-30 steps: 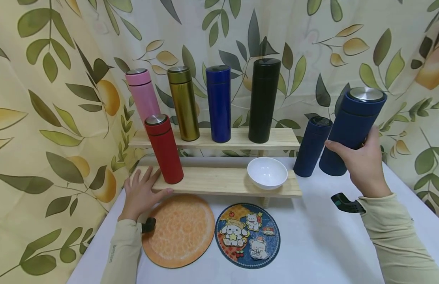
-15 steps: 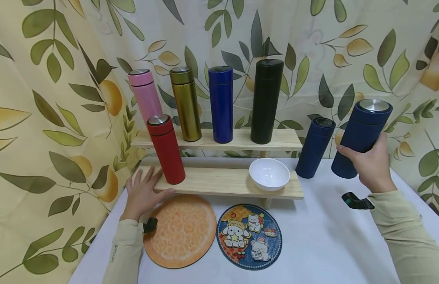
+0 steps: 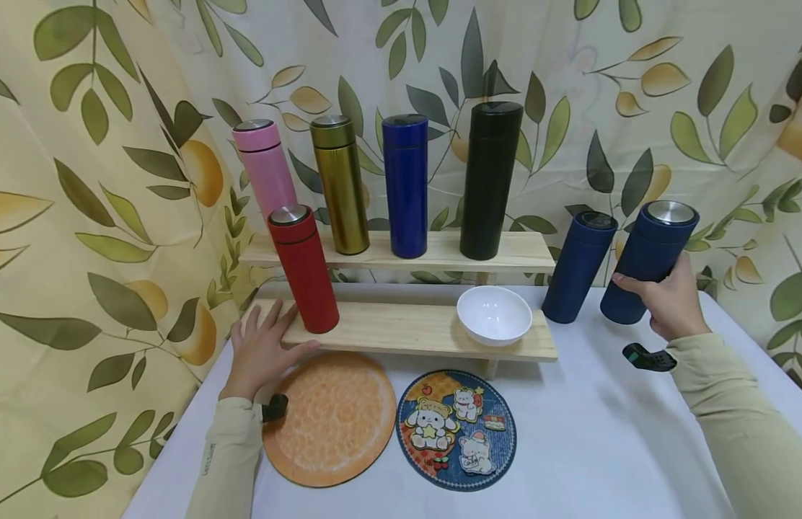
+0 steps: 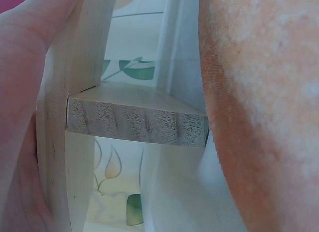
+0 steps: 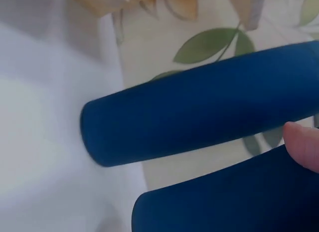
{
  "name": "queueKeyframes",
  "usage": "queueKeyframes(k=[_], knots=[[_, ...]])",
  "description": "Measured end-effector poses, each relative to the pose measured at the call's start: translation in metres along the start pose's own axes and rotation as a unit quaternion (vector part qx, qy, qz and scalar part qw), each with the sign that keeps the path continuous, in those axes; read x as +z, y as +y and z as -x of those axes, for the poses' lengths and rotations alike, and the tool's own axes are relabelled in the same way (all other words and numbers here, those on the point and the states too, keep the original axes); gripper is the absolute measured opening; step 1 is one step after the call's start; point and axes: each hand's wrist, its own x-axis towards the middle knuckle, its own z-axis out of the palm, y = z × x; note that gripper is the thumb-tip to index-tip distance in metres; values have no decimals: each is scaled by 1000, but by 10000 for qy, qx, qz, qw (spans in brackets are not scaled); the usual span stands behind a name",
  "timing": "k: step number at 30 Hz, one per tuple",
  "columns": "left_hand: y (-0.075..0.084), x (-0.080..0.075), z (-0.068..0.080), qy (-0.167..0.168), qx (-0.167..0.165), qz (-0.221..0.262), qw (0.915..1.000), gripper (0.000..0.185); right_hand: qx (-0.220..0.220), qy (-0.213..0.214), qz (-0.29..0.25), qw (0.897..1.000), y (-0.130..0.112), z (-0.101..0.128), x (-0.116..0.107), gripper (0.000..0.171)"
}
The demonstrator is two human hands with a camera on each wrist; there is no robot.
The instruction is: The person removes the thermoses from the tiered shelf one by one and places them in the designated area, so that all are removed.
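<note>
Head view shows our right hand [image 3: 670, 306] at the right of the frame, fingers wrapped round a dark blue flask with a steel lid [image 3: 648, 261], which stands tilted slightly, its base on or just over the white surface [image 3: 602, 432]; we cannot tell whether it touches. Just beside it, to the left, stands a second dark blue flask [image 3: 576, 267] with a dark lid, upright on the surface. Right wrist view catches both blue bodies close together, with one fingertip [image 5: 301, 144] lying against the nearer one. At the lower left of the head view our left hand [image 3: 261, 349] lies flat, fingers straight and spread, resting on the end of the lower wooden shelf [image 3: 407, 330], holding nothing; the left wrist view shows only the shelf's board edge and skin beside it. A red flask [image 3: 303, 270] stands on that shelf just beside our left fingers, and a white bowl [image 3: 494, 315] sits toward its right end. On the upper shelf [image 3: 518, 249] stand pink [image 3: 265, 169], gold [image 3: 341, 186], blue [image 3: 405, 186] and black [image 3: 490, 180] flasks in a row. Near the bottom of the frame lie an orange round mat [image 3: 329, 418] and a blue cartoon mat [image 3: 457, 430], side by side.
</note>
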Motion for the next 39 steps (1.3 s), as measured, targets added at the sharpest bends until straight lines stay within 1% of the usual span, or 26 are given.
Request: queueKeyframes(k=[3, 8, 11, 14, 18, 23, 25, 27, 29, 32, 34, 37, 39], knots=[[-2, 1, 1, -10, 9, -26, 10000, 96, 69, -82, 47, 9999, 7, -5, 1, 101], [-2, 3, 1, 6, 7, -40, 10000, 96, 336, -30, 182, 9993, 13, -13, 3, 102], [-2, 4, 1, 29, 7, -18, 10000, 96, 506, 9, 145, 9986, 18, -17, 2, 101], [-2, 4, 1, 36, 23, -27, 10000, 96, 582, 17, 40, 9983, 24, -19, 2, 99], [-2, 5, 1, 18, 23, -27, 10000, 95, 551, -54, -230, 9982, 33, -20, 3, 97], [3, 3, 0, -48, 11, 13, 10000, 96, 373, -104, -477, 9981, 40, -21, 3, 94], [4, 3, -1, -59, -6, -2, 10000, 97, 350, -192, -638, 9972, 43, -21, 1, 93], [4, 2, -1, -65, -10, -11, 10000, 97, 362, -307, -675, 9966, 46, -21, -1, 94], [5, 2, -2, -68, 0, -18, 10000, 97, 387, -371, -617, 9967, 48, -22, -2, 93], [4, 1, -2, -54, 27, -37, 10000, 97, 374, -454, -240, 9980, 49, -24, -2, 94], [2, 1, -2, -35, 37, -89, 9999, 96, 406, -491, -152, 9978, 50, -25, -1, 94], [0, 1, -1, -32, 32, -129, 9999, 96, 572, -619, -20, 9964, 51, -26, 1, 95], [-2, 1, 0, -54, 12, -125, 9999, 96, 771, -774, 3, 9940, 52, -26, 1, 99]])
